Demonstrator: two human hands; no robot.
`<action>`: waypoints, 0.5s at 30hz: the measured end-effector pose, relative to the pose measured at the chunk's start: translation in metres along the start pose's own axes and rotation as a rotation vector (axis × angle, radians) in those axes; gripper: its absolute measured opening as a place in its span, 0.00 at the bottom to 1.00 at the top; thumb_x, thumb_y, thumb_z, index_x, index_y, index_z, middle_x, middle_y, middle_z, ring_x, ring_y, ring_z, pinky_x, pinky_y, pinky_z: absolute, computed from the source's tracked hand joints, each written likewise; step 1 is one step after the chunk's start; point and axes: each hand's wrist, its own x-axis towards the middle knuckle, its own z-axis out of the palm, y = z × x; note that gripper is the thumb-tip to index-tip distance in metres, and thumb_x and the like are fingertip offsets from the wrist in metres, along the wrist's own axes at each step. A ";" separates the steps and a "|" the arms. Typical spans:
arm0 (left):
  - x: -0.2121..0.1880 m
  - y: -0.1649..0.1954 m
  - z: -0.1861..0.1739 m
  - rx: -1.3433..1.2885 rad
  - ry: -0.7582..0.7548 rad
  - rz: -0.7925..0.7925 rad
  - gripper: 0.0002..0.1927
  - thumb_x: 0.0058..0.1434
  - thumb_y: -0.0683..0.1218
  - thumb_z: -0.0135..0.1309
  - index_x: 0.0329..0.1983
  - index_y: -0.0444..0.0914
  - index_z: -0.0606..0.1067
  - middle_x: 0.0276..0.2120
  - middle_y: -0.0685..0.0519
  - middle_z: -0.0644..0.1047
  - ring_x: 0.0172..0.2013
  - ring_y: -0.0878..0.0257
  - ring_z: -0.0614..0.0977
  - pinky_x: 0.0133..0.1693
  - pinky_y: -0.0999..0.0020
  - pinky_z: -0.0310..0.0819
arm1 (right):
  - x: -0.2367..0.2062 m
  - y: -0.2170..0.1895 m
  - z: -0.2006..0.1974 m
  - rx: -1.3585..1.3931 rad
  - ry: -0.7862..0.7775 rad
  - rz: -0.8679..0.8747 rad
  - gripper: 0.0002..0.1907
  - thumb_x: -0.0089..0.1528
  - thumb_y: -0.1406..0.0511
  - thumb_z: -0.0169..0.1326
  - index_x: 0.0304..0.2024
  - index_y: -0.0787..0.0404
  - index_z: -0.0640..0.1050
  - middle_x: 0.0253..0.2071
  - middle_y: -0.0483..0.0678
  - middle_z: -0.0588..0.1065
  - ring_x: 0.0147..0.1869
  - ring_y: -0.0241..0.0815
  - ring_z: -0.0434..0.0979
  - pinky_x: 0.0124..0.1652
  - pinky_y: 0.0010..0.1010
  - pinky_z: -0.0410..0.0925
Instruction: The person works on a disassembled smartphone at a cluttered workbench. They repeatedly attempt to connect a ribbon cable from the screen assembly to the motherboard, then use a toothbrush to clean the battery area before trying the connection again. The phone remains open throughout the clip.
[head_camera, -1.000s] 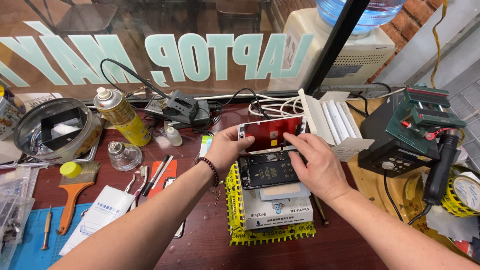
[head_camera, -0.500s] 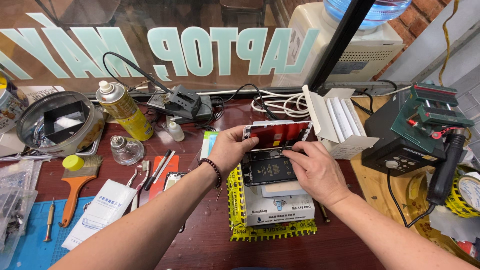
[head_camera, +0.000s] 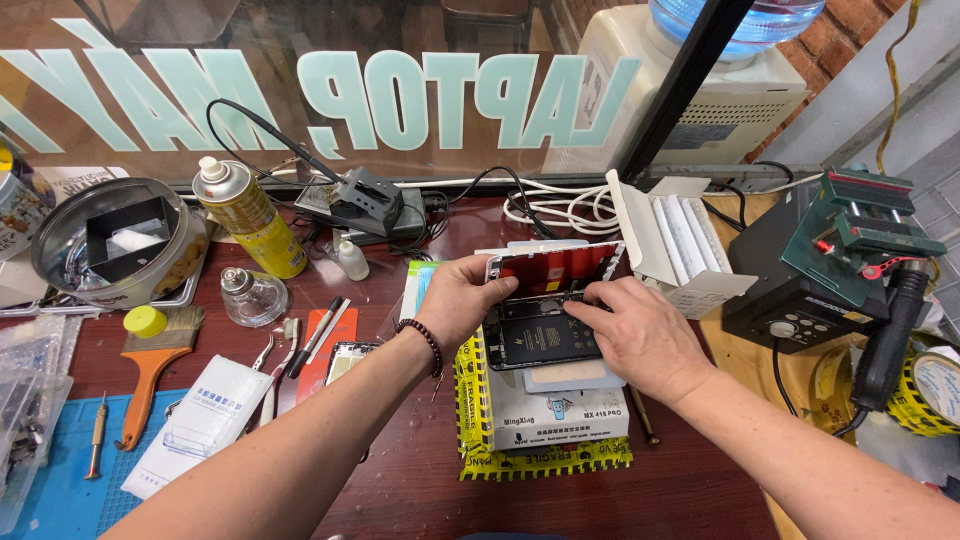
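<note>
Here the opened phone (head_camera: 540, 335) is kept steady on the white box (head_camera: 560, 410) at mid-counter, its hinged red-backed screen (head_camera: 552, 268) propped by the left hand (head_camera: 468, 300) in a clenched grip, while the right hand (head_camera: 640, 335) is pinched at its far edge.

An electronics repair shop; a cluttered red-brown workbench (head_camera: 400, 490) stands against a shopfront window (head_camera: 150, 120) with reversed lettering; left of the opened phone (head_camera: 545, 335) lie a spray can (head_camera: 245, 215), brush (head_camera: 150, 370) and screwdriver (head_camera: 96, 435); right of it stands a hot-air station (head_camera: 800, 290).
</note>
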 end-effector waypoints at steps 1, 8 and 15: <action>-0.001 0.001 0.000 0.012 0.008 -0.017 0.10 0.63 0.38 0.58 0.47 0.35 0.82 0.40 0.53 0.85 0.38 0.70 0.82 0.42 0.73 0.77 | 0.001 0.000 -0.001 -0.015 -0.013 -0.010 0.20 0.51 0.71 0.58 0.47 0.54 0.83 0.46 0.45 0.77 0.51 0.46 0.75 0.52 0.39 0.71; -0.002 0.001 0.000 -0.015 0.004 0.015 0.10 0.62 0.39 0.58 0.47 0.34 0.82 0.39 0.54 0.85 0.37 0.71 0.82 0.42 0.74 0.78 | 0.007 0.001 -0.009 -0.080 -0.083 -0.088 0.20 0.51 0.70 0.59 0.47 0.53 0.83 0.42 0.43 0.76 0.47 0.44 0.74 0.50 0.38 0.69; -0.003 -0.003 0.000 -0.014 0.010 0.003 0.09 0.63 0.38 0.58 0.46 0.34 0.82 0.38 0.55 0.84 0.35 0.71 0.80 0.39 0.74 0.76 | 0.019 -0.001 -0.014 -0.121 -0.161 -0.169 0.18 0.52 0.68 0.57 0.45 0.55 0.84 0.39 0.40 0.76 0.45 0.43 0.73 0.44 0.37 0.68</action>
